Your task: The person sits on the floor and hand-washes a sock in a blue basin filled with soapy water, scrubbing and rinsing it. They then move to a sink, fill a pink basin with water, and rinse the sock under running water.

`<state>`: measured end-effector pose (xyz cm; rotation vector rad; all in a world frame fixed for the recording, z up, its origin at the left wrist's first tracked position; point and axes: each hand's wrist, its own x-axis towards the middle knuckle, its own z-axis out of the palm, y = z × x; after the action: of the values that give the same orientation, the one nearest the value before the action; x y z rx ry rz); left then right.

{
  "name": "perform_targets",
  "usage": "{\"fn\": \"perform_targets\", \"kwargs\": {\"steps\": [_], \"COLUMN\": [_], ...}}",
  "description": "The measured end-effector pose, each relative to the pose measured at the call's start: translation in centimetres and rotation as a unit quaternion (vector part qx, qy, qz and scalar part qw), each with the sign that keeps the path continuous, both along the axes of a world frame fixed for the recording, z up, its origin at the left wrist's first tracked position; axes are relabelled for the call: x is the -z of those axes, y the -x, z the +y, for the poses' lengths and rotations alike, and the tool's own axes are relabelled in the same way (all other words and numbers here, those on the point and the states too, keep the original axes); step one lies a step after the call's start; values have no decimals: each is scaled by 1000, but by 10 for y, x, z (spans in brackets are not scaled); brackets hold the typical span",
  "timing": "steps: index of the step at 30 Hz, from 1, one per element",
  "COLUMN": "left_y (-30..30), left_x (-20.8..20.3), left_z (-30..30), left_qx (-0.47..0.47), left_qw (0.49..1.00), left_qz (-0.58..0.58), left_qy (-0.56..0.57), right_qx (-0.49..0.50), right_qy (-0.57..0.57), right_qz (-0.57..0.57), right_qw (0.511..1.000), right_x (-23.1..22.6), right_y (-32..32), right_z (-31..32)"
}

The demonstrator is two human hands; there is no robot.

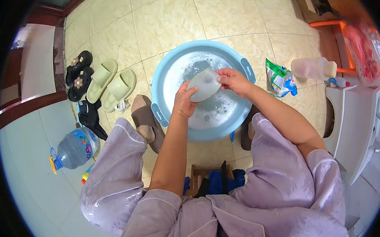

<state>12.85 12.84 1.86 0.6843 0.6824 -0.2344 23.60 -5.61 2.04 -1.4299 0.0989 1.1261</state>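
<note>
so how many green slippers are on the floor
2: one green slipper beside the black clogs, the other green slipper just right of it, nearer the blue basin. I see no others.

Suds (175, 80) largely hide the bottom of the blue basin (195, 46), and the lower edge crops the lilac pyjamas (243, 227).

Top (242, 221): shiny lilac, white piping, short sleeves (327, 175). Trousers (111, 178): matching lilac, piped near hems. Slippers (155, 131): brown.
</note>
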Motion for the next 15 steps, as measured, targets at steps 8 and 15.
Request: {"fn": "perform_targets", "kwargs": {"steps": [8,15], "left_y": [-10,-23], "left_x": [-31,-28], "left_z": [-32,-44], "left_qx": [35,-63], "left_qw": [978,995], "left_qz": [95,75], "left_qy": [-180,-25], "right_qx": [71,-126], "right_qy": [-96,109], "right_qz": [88,-76], "right_qw": [989,983], "right_x": [-25,-53], "right_y": [20,28], "right_z": [10,23]}}
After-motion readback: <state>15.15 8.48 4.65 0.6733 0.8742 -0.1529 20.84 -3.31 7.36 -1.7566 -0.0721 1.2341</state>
